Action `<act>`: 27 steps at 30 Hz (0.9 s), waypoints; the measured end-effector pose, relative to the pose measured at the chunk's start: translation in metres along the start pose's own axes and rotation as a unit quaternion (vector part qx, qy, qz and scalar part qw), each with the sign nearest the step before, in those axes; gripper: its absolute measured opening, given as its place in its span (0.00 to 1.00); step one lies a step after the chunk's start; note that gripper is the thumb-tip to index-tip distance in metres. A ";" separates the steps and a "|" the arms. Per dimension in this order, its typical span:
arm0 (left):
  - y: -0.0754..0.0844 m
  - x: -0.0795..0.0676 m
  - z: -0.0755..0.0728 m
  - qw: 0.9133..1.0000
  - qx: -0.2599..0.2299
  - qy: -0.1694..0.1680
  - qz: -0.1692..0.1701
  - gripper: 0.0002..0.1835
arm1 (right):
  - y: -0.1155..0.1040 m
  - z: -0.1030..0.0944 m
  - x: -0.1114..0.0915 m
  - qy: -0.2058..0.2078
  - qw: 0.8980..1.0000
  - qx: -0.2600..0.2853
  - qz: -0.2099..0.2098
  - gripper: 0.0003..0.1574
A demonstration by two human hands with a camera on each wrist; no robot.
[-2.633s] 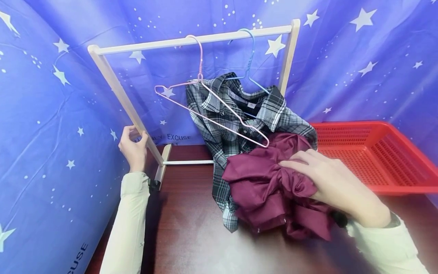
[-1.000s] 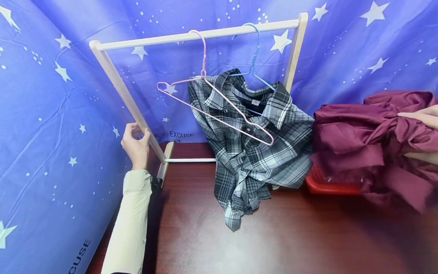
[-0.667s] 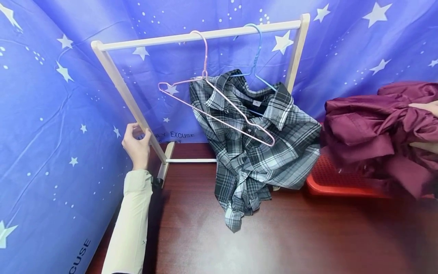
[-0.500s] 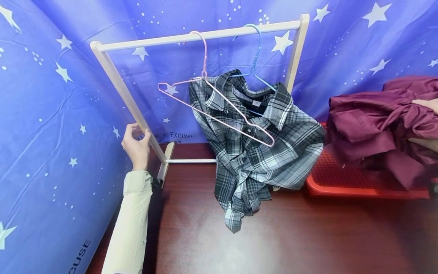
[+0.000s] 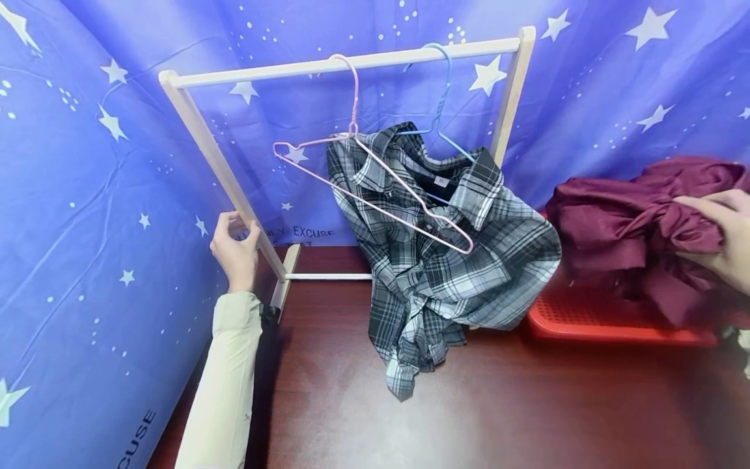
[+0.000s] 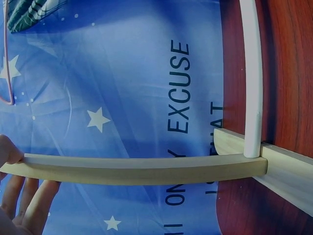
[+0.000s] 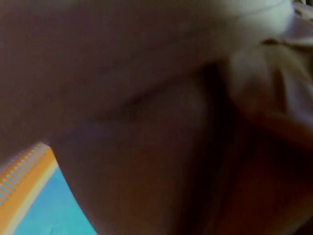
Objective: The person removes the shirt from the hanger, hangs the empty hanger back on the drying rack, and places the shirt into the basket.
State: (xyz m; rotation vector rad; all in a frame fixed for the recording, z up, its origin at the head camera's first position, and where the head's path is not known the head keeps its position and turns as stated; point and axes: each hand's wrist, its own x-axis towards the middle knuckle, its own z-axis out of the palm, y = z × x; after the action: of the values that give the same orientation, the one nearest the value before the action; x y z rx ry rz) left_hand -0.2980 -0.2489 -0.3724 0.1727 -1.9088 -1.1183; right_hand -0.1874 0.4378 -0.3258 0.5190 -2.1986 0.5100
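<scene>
At the left post of the wooden clothes rack (image 5: 208,150), my left hand (image 5: 236,251) grips the wood between thumb and fingers; the left wrist view shows the fingers (image 6: 41,205) against the post (image 6: 142,169). On the right, my right hand (image 5: 726,238) clutches a bunched maroon garment (image 5: 609,228) over the red basket (image 5: 621,335). Its cloth fills most of the right wrist view, dark and blurred. A grey plaid shirt (image 5: 469,273) hangs from a blue hanger (image 5: 443,104) on the rail. In front of it hangs a bare pink hanger (image 5: 375,207).
The rack stands on a dark red-brown table (image 5: 469,417). Blue star-printed cloth (image 5: 105,228) rises behind and along the left side. The basket sits right of the rack, partly covered by the maroon garment; the shirt's lower part reaches down near the table.
The right hand has carried the maroon garment from in front of the plaid shirt to over the basket. In the last half second it has come slightly left. The left hand stays on the post.
</scene>
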 end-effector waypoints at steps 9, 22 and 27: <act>-0.003 -0.002 -0.001 1.000 -0.006 0.001 0.005 0.12 | 0.008 0.007 0.001 -0.256 0.950 -0.178 0.003 0.46; -0.004 -0.005 -0.003 1.000 -0.011 -0.001 -0.002 0.12 | 0.023 0.036 0.003 -0.408 0.896 -0.176 0.002 0.46; -0.004 -0.006 -0.002 1.000 -0.005 -0.004 -0.004 0.12 | 0.026 0.044 -0.001 -0.450 0.879 -0.160 0.014 0.49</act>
State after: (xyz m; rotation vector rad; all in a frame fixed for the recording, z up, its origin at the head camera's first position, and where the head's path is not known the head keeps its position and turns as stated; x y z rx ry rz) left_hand -0.2937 -0.2494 -0.3786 0.1713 -1.9106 -1.1345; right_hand -0.2275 0.4368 -0.3578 0.6159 -3.0944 -0.1527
